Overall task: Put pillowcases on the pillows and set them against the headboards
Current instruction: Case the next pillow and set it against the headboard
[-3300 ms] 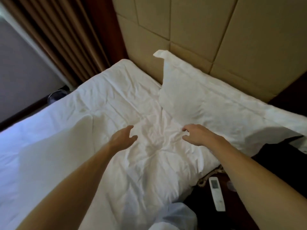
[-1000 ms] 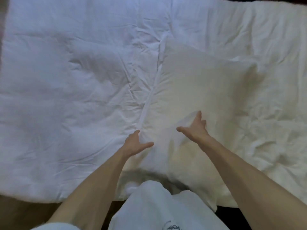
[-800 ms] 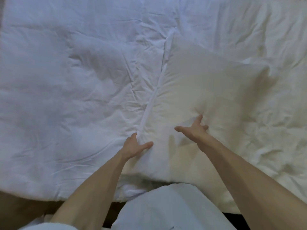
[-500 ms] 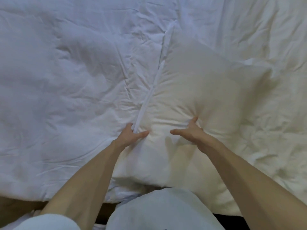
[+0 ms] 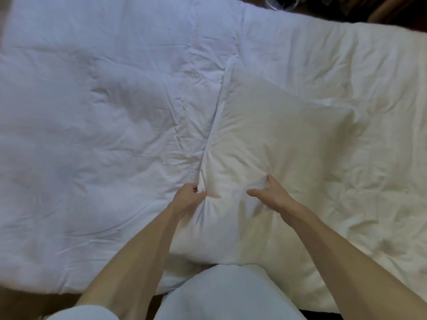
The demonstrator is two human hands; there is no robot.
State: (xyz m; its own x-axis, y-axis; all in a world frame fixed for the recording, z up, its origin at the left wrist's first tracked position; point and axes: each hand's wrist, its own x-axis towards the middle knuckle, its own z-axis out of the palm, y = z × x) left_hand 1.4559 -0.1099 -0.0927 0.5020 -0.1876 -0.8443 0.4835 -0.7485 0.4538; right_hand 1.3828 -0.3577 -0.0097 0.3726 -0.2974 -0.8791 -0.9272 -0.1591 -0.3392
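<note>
A: Where's the pillow [image 5: 272, 135]?
B: Flat on the bed [image 5: 97, 125], near edge at the person's waist.
A: Grip?
B: Left hand [image 5: 188, 196] is pinching the cloth at the left seam; right hand [image 5: 269, 194] presses its fingers into the top, thumb spread.
A: Handling?
B: Probably light, soft, saggy. The corners look like the best hold.

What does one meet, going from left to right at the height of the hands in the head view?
Rumpled white duvet → left hand, pinching the edge of the pillow → plump white pillow → right hand, fingers pressed into it → cream-lit wrinkled bedding.
</note>
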